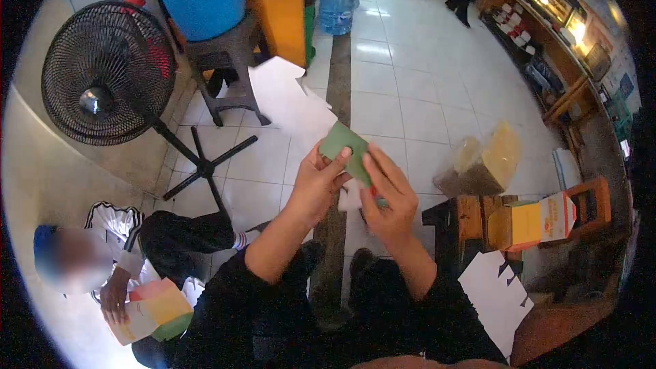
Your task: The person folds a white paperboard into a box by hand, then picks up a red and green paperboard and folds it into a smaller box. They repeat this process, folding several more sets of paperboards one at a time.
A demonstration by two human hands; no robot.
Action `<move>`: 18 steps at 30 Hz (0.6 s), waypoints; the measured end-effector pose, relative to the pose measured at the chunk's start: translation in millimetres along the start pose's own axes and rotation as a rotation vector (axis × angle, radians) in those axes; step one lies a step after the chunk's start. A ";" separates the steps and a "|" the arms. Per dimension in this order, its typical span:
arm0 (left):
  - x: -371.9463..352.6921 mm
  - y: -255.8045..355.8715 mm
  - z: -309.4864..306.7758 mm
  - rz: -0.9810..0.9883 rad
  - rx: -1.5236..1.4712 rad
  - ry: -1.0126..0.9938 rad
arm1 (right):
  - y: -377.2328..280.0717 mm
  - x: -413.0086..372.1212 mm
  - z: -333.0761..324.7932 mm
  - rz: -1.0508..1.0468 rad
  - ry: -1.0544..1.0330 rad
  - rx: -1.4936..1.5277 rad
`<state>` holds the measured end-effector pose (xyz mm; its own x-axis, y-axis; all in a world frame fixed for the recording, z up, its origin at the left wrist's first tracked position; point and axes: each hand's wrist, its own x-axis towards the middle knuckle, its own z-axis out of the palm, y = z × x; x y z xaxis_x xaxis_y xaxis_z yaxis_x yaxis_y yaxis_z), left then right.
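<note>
Held out in front of me is a cardboard box blank [290,99], white on its inner face, with a green panel [342,142] folded over towards me. My left hand [320,181] pinches that panel, its thumb lying on the green face. Around the panel's right edge close the fingers of my right hand [391,199]. A small white flap and a bit of red print show between the hands, partly hidden by the fingers. The far white part is slightly blurred.
At lower left a seated person's hand [115,294] rests on a printed carton [154,311]. A black fan [109,72] stands left. To my right are another white blank [495,297], a yellow-and-white carton [529,224] on wooden furniture, and a wrapped stack [482,160].
</note>
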<state>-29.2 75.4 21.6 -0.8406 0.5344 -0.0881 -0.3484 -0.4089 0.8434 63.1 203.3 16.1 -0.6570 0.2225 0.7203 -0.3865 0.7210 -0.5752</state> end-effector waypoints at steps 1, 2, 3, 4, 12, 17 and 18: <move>2.4 0.6 -8.3 -0.005 0.050 -0.040 | 2.6 2.0 -0.4 -0.021 -0.061 -0.033; 4.4 0.1 -12.6 -0.008 0.101 -0.076 | 5.8 1.9 -1.2 -0.014 -0.062 -0.057; 4.0 -0.5 -11.5 -0.003 0.093 -0.089 | 8.9 0.4 -1.7 -0.007 -0.064 -0.077; 2.0 0.9 -10.3 0.002 0.088 -0.100 | 11.1 -1.0 -1.8 0.001 -0.065 -0.095; 3.0 3.5 -24.9 -0.010 0.026 -0.015 | 12.9 4.5 -22.0 -0.226 -0.324 0.059; 0.5 -5.4 -27.7 -0.013 0.090 0.043 | 13.7 2.4 -12.8 -0.239 -0.265 -0.036; 0.0 -6.6 -26.1 -0.006 0.105 0.054 | 13.8 0.1 -11.5 -0.229 -0.250 -0.056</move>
<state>-37.7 58.9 2.2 -0.8608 0.4948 -0.1195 -0.3108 -0.3249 0.8932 65.2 220.9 12.7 -0.6983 -0.1122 0.7070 -0.5108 0.7701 -0.3823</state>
